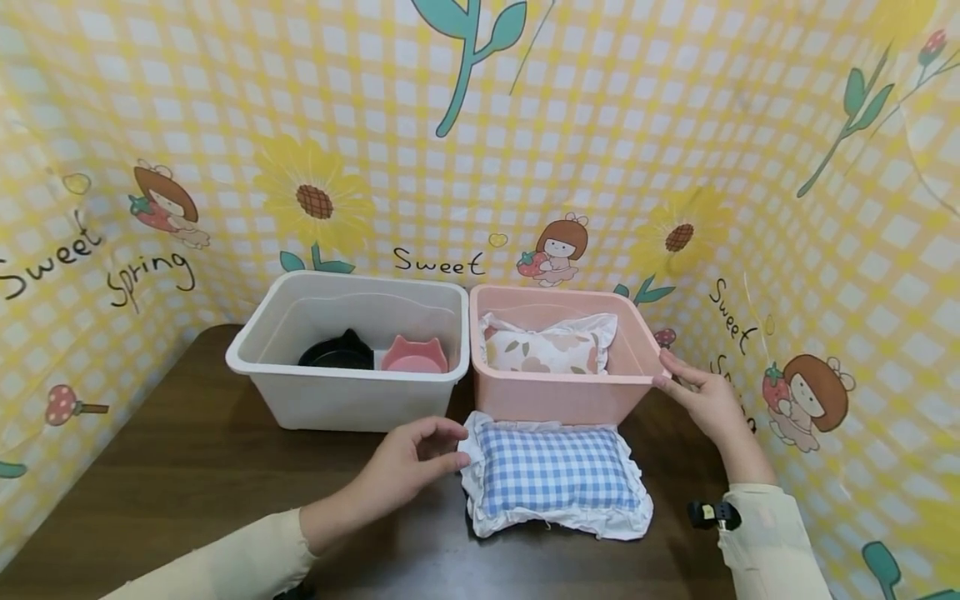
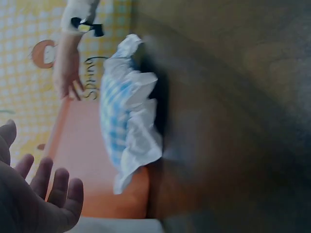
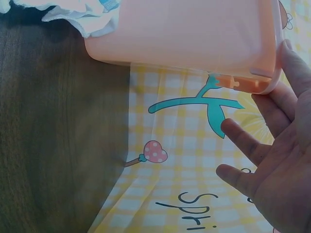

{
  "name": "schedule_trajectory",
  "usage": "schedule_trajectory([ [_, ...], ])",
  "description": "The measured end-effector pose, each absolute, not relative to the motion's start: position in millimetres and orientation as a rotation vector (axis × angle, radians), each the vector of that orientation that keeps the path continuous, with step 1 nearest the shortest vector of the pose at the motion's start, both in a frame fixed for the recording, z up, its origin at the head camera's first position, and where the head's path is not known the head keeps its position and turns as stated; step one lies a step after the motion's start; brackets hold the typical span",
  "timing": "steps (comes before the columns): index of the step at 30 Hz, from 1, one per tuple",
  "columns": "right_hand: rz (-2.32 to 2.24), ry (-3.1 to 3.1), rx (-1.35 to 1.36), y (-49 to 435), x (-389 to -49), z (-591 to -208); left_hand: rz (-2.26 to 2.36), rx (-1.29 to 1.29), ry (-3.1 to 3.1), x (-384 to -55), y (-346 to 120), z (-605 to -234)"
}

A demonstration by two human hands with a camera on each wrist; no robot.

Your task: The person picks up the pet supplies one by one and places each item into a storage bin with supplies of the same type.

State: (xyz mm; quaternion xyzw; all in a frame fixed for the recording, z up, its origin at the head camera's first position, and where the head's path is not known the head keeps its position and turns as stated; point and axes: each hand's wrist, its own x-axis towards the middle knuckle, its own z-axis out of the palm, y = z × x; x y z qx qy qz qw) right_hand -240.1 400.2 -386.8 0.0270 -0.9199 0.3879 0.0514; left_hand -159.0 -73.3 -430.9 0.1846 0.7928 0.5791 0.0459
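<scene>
A blue-and-white checked pillow (image 1: 558, 468) with a white ruffled edge lies in front of the pink bin (image 1: 562, 400). My left hand (image 1: 422, 457) is beside the pillow's left ruffle, its fingers loosely bent. In the left wrist view that hand (image 2: 41, 199) looks apart from the pillow (image 2: 114, 116) and holds nothing. At the bin's right corner, my right hand (image 1: 705, 402) pinches the rim. The right wrist view shows the thumb and a finger of this hand (image 3: 277, 150) on either side of the rim, the other fingers spread. Inside the bin sits a floral pillow (image 1: 547, 348).
Left of the pink bin, and close against it, stands a white bin (image 1: 352, 400). It holds a black cat-eared bowl (image 1: 341, 352) and a pink cat-eared bowl (image 1: 415, 356). Yellow checked cloth (image 1: 480, 167) walls the back and sides of the dark wooden table (image 1: 225, 492).
</scene>
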Motion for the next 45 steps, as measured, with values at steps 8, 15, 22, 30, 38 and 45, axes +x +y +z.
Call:
schedule_trajectory([
  [8,1.170,-2.804,0.088,400,-237,-385,1.641,0.552,2.511,-161,-60,-453],
  [15,1.175,-2.802,0.088,398,-239,-385,1.554,0.630,2.525,-161,-50,-471],
  [22,1.182,-2.798,0.102,400,-240,-391,1.459,0.666,2.586,-157,-36,-483],
  [30,1.197,-2.792,0.099,401,-241,-387,1.327,0.614,2.717,-159,-23,-486],
  [38,1.179,-2.793,0.070,401,-240,-386,1.315,0.645,2.811,-165,-16,-496],
  [45,1.167,-2.793,0.074,401,-242,-388,1.441,0.582,2.777,-173,-13,-497],
])
